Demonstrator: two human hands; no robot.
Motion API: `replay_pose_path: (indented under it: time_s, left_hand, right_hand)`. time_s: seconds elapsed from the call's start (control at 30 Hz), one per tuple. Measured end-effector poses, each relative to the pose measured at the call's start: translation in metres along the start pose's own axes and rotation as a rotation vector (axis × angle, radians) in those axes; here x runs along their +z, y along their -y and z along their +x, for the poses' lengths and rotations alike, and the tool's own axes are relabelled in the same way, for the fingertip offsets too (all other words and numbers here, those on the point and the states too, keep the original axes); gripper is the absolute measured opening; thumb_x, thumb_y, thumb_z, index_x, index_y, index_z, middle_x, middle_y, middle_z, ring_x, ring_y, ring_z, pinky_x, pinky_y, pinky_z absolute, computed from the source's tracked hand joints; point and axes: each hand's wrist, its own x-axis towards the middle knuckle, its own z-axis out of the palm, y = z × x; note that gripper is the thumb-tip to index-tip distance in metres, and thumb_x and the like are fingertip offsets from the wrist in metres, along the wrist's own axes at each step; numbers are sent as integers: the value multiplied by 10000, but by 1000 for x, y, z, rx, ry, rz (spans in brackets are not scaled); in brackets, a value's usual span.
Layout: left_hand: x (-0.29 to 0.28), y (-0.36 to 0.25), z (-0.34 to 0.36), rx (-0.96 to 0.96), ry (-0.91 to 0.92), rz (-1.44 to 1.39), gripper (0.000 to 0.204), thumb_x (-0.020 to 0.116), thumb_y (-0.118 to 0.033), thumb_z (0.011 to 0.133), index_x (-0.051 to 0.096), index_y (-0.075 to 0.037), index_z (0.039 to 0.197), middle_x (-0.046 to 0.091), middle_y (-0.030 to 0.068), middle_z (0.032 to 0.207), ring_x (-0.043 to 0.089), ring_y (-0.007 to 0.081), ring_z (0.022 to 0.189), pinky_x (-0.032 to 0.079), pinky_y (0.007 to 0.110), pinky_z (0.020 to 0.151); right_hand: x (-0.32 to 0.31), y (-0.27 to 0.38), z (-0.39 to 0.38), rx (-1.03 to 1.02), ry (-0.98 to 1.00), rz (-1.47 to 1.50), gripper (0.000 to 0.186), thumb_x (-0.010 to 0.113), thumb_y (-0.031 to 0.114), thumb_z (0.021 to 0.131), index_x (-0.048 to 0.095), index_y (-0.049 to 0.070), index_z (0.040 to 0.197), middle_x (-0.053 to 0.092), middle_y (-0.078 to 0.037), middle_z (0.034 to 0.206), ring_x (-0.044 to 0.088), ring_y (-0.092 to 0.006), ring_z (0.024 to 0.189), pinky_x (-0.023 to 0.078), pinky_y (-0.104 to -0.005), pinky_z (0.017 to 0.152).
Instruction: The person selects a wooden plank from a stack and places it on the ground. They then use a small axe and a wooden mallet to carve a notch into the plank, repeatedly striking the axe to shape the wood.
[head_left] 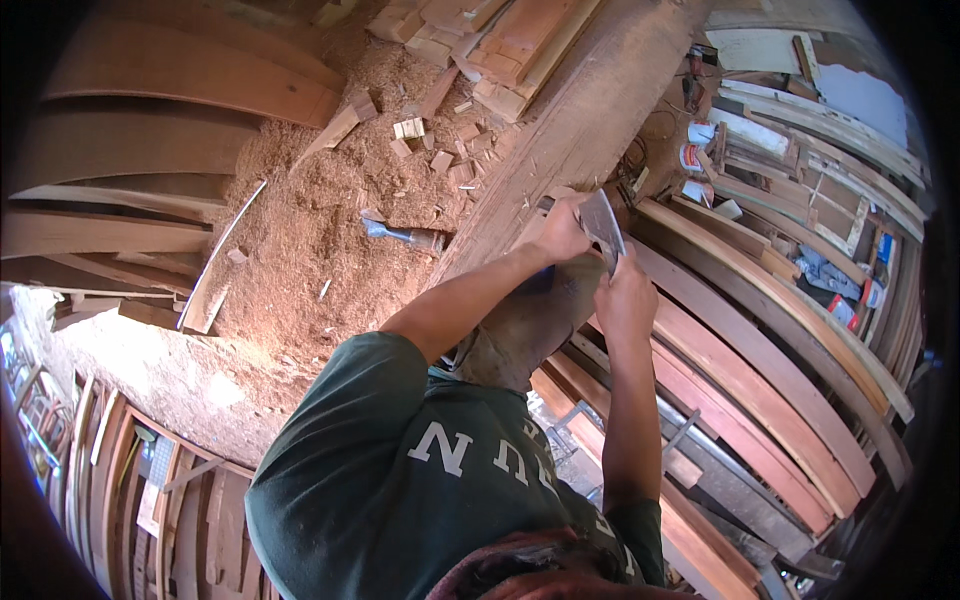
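Observation:
Close in front of my body, over the near end of a long, thick wooden beam (590, 105), I hold a flat grey metal blade (602, 222) between both hands. My left hand (563, 232) is closed at the blade's upper left side, with a small dark end sticking out beyond the fingers. Lower down, my right hand (628, 288) grips the blade's pointed lower end. The blade stands tilted, its broad face showing. My fingers hide part of it, so its exact kind is unclear.
Sawdust (300, 250) and wood offcuts (440, 160) cover the floor to the left, around a blue bottle-like object (400, 233). Curved boards (130, 150) lie at far left. Long planks (740, 350) are stacked at right, with paint cans (692, 157) beyond.

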Motion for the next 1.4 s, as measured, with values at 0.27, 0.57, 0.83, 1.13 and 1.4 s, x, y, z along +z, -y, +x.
replay_pose_path:
  time_s: [0.27, 0.57, 0.83, 1.13, 1.4]
  left_hand:
    - [-64, 22, 9, 16, -152, 154, 194, 752, -47, 804, 726, -9, 993, 744, 91, 910, 692, 187, 861, 553, 348, 803]
    - [-91, -9, -48, -332, 383, 733, 365, 868, -149, 774, 697, -5, 1063, 736, 111, 928, 701, 217, 870, 563, 377, 811]
    - [-34, -61, -65, -302, 786, 910, 393, 868, -132, 796, 703, 4, 1126, 750, 71, 979, 690, 147, 856, 553, 335, 760]
    - [44, -190, -121, -426, 1071, 772, 493, 857, -16, 828, 667, 30, 1281, 747, 69, 1142, 670, 117, 1001, 546, 293, 892]
    - [103, -217, -217, -277, 1029, 731, 323, 841, -14, 789, 709, 16, 1083, 729, 28, 974, 661, 121, 877, 533, 276, 813]
  right_hand:
    - [-3, -37, -58, 261, 125, 347, 412, 687, 134, 887, 599, -13, 1261, 711, -290, 1009, 693, -475, 955, 540, -546, 844]
    - [102, -91, -192, 229, 45, 808, 451, 718, 164, 828, 615, 15, 1241, 704, -269, 1089, 679, -462, 1027, 540, -509, 893]
    - [149, -79, -257, 207, 134, 852, 446, 717, 178, 812, 625, 22, 1219, 678, -237, 1145, 659, -436, 1104, 543, -516, 909]
    - [75, -89, -293, -53, 155, 1048, 434, 719, 181, 810, 654, 21, 1207, 708, -263, 1088, 679, -449, 1059, 533, -528, 902]
    - [94, -100, -338, -298, -62, 1271, 507, 726, 198, 824, 648, 22, 1293, 711, -280, 1148, 682, -443, 1061, 531, -506, 909]
